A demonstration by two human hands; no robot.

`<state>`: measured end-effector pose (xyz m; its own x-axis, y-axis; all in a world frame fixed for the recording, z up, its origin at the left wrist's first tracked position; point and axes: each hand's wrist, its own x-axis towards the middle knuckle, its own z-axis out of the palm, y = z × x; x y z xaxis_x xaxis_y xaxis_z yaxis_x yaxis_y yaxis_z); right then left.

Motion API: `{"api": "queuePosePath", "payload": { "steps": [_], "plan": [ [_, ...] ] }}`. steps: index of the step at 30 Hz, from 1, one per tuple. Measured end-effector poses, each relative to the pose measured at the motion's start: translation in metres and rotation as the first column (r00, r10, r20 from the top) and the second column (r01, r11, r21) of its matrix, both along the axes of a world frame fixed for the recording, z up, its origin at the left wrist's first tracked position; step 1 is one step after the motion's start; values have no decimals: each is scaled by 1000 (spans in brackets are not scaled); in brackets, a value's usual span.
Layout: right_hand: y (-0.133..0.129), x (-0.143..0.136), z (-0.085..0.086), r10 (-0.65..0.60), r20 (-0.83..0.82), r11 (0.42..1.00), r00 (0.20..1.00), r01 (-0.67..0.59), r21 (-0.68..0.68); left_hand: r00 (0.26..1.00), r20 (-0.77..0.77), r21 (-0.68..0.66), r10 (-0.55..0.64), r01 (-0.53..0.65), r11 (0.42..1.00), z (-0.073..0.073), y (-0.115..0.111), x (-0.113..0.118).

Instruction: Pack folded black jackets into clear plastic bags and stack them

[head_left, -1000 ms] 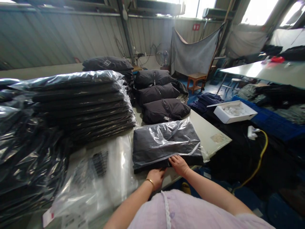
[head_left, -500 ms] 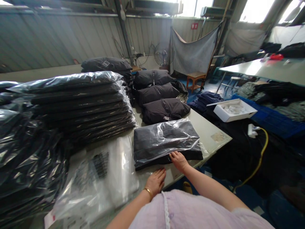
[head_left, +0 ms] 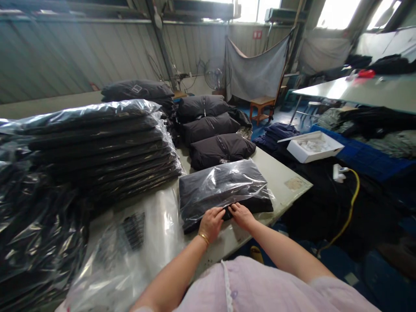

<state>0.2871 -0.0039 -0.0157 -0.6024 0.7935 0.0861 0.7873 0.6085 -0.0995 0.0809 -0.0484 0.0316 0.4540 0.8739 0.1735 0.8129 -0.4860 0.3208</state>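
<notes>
A folded black jacket (head_left: 195, 219) lies in front of me, mostly inside a clear plastic bag (head_left: 224, 177). Its near strip of dark fabric shows past the bag's edge. My left hand (head_left: 212, 224) is at the middle of this near side, fingers curled in on the bag's edge. Close beside it on the right, my right hand (head_left: 242, 216) has its fingertips bent down on the same edge. Both hands look closed on the bag's edge, though the fingertips are partly hidden.
Bagged dark garments form a tall stack (head_left: 107, 147) at left. Loose clear bags (head_left: 156, 225) lie nearer me. Folded black jackets (head_left: 221, 149) line the table (head_left: 282, 167) behind the bagged one. A white box (head_left: 315, 147) and a yellow cable (head_left: 354, 203) are to the right.
My left hand has risen from the table edge to the near edge of the bagged jacket, beside my right hand. The right hand stays near the same spot. The view has shifted slightly.
</notes>
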Motion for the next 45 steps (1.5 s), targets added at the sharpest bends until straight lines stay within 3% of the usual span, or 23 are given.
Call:
{"api": "queuePosePath", "payload": {
  "steps": [3, 5, 8, 12, 14, 20, 26, 29, 31, 33, 36, 38, 41, 45],
  "plan": [
    [2, -2, -1, -7, -5, 1000, 1000, 7, 2, 971, -87, -64, 222, -228, 972, 8, 30, 11],
    [2, -1, -2, -2, 1, 1000, 1000, 2, -1, 942, -186, -147, 278, -307, 940, 8, 44, 15],
    [2, 1, -3, -5, -8, 1000, 1000, 5, -15, 953, -218, -214, 208, -255, 943, 3, 50, 16],
    [0, 2, -3, -17, -49, 1000, 999, 17, -6, 992, -114, -110, 47, -60, 992, -9, 37, 8],
    [-2, 3, -2, -10, -71, 1000, 997, 10, 8, 994, -109, -95, 7, -17, 995, -16, 28, 3],
    [-7, 5, -4, -4, -102, 1000, 995, 1, -26, 987, -151, -228, 53, -87, 970, -27, 18, 2],
    [-14, 13, 3, 15, -176, 997, 984, -27, -69, 977, -194, -284, 87, -141, 949, -26, 14, 6],
    [-15, 38, 10, 36, -273, 995, 961, -60, -80, 971, -206, -295, 118, -177, 939, -23, 13, 10],
    [-11, 65, 14, 2, -312, 1000, 950, -3, -3, 966, -216, -293, 145, -205, 934, -22, 13, 14],
    [-4, 97, 16, -130, -336, 979, 933, 174, 106, 959, -227, -283, 170, -232, 931, -21, 15, 18],
    [17, 142, 17, -416, -364, 848, 833, 500, 176, 946, -246, -254, 210, -272, 928, -21, 17, 24],
    [32, 166, 16, -505, -332, 810, 797, 570, 135, 934, -262, -229, 241, -303, 925, -21, 18, 28],
    [46, 197, 9, -564, -283, 808, 776, 589, 4, 914, -290, -186, 286, -347, 919, -21, 18, 35],
    [41, 229, -12, -694, -250, 717, 675, 679, -159, 898, -312, -146, 309, -367, 919, -22, 16, 48]
  ]
}}
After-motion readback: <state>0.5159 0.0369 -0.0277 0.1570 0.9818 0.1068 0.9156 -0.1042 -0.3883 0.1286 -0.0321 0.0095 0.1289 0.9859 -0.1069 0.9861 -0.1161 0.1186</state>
